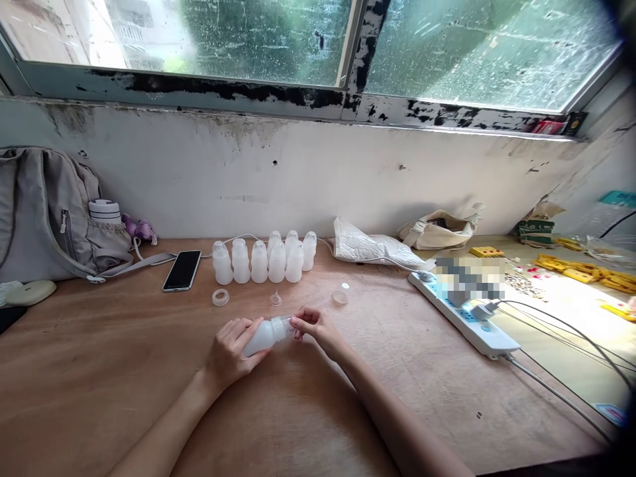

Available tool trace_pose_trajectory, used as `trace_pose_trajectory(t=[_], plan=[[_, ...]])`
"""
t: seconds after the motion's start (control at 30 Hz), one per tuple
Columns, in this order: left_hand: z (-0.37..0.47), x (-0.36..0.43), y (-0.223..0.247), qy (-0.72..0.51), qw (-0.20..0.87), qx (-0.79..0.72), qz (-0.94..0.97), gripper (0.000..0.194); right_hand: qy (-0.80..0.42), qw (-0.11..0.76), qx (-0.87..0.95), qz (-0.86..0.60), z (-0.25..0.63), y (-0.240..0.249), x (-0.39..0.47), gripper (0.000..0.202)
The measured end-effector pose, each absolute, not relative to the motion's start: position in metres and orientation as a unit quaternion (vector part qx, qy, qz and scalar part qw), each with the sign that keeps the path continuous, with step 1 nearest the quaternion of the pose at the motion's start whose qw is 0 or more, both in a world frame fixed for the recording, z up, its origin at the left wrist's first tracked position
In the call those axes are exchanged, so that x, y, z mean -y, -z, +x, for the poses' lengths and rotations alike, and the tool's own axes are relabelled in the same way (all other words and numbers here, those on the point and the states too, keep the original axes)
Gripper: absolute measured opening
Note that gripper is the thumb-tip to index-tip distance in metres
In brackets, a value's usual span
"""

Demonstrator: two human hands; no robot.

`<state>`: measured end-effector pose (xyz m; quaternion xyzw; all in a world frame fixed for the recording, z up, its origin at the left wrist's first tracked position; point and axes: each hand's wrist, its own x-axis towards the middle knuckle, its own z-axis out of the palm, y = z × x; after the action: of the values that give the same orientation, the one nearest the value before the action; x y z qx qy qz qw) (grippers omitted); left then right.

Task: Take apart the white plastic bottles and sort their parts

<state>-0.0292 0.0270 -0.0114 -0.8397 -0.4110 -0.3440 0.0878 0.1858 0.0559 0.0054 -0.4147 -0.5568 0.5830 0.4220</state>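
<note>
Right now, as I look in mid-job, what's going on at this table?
A person's left hand grips a frosted white plastic bottle by its body, tilted with its top towards the right hand, whose fingers are at the clear top end. Behind it, a cluster of similar frosted bottles stands upright on the brown wooden table. Between lie a translucent round ring, a small clear pointed piece and a thin clear round piece.

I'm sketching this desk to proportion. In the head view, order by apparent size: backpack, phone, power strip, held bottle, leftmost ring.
1. Backpack
2. Power strip
3. Held bottle and phone: too close to rank; the left hand partly covers the bottle
4. Leftmost ring
</note>
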Motion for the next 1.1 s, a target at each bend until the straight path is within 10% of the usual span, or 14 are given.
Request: trace_pose_trajectory(t=[0.3,0.67,1.1], plan=[[-0.029,-0.031,0.011,0.394,0.075,0.463,-0.79,0.04,-0.511,0.469,0.571,-0.439,0.161,-0.014,-0.058,0.039],[-0.055,-0.061,0.016,0.558,-0.126,0.568,-0.592,0.032,-0.162,0.589,0.665,-0.43,0.15,-0.155,-0.144,0.034],[-0.052,-0.065,0.017,0.462,-0.042,0.537,-0.705,0.022,-0.023,0.228,0.817,-0.529,0.102,-0.122,-0.236,0.033]])
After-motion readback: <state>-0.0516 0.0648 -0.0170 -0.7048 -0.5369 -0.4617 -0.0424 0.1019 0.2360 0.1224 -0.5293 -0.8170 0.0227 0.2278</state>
